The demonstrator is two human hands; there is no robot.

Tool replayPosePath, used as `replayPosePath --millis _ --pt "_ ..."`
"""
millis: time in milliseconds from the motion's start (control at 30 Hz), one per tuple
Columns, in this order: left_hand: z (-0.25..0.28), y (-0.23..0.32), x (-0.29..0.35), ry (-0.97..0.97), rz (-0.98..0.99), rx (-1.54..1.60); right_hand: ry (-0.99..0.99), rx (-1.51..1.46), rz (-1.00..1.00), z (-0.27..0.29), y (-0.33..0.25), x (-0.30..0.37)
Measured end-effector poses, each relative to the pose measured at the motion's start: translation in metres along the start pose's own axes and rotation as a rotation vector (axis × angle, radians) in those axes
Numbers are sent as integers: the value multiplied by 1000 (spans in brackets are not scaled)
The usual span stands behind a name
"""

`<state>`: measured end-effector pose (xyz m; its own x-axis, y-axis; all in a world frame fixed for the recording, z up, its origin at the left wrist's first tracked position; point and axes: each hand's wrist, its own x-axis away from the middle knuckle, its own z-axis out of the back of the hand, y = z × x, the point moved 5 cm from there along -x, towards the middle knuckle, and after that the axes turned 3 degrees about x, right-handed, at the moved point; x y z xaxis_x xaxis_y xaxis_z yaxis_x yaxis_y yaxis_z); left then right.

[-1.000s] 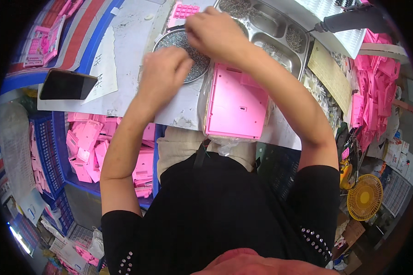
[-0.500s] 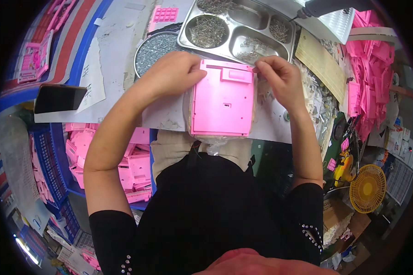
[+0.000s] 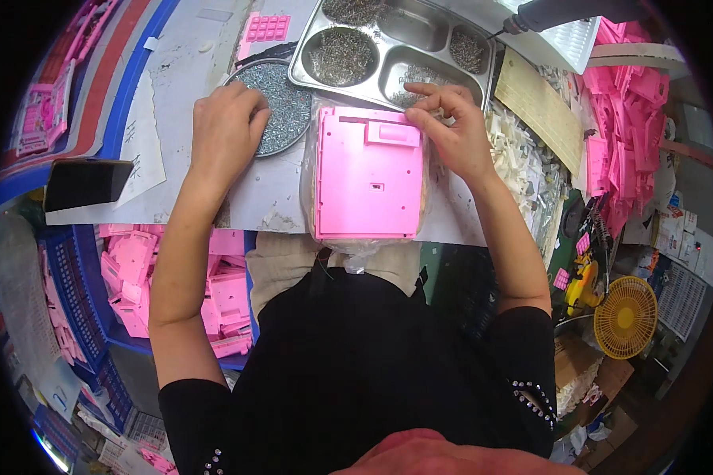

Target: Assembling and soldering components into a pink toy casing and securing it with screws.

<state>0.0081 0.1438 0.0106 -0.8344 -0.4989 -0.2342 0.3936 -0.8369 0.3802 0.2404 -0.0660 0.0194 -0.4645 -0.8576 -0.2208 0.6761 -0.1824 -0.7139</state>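
While the left hand (image 3: 226,131) rests over the left rim of a round dish (image 3: 300,140), the right hand (image 3: 451,131) hovers at the upper right corner of a pink panel (image 3: 360,210). The panel lies flat on a plastic-wrapped pad (image 3: 356,262) at the near edge of the white tabletop (image 3: 253,198), just below a metal tray (image 3: 383,51) with compartments. Small metal pieces, seemingly screws (image 3: 281,99), fill the dish, and similar ones lie in the tray.

The left hand is loosely curled, its thumb toward the pieces; whether it has picked any up cannot be told. The right hand is half curled, thumb and forefinger narrowly apart; whether anything sits between the fingers, or whether they touch the panel, is unclear.

The step in hand seems to be placing small pieces by fingertip at the panel's corner. A next move there would call for a fine pinch and the panel lying steady. A dark pen-shaped power tool (image 3: 543,14) hangs beyond the tray.

Left of the dish, a sheet of paper (image 3: 142,150) carries dark handwritten strokes, slanted and partly behind a dark phone (image 3: 87,184). No brand or label is legible on the panel, dish or tray; print on the cartons (image 3: 677,237) at far right is too small to read.
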Motion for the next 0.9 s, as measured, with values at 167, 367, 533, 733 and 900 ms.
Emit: replayPosePath --millis 167,367,533,733,900 --pt "-2 -2 -1 31 50 63 -139 -168 -98 -1 10 -8" --pt "4 2 4 63 22 112 -327 -228 -283 -2 21 -17" --pt "21 7 19 199 30 345 -25 346 309 14 -41 -49" --pt "26 11 31 116 135 315 -345 635 676 -123 -104 -80" --pt "31 33 46 126 104 519 -516 727 619 -139 -108 -109"
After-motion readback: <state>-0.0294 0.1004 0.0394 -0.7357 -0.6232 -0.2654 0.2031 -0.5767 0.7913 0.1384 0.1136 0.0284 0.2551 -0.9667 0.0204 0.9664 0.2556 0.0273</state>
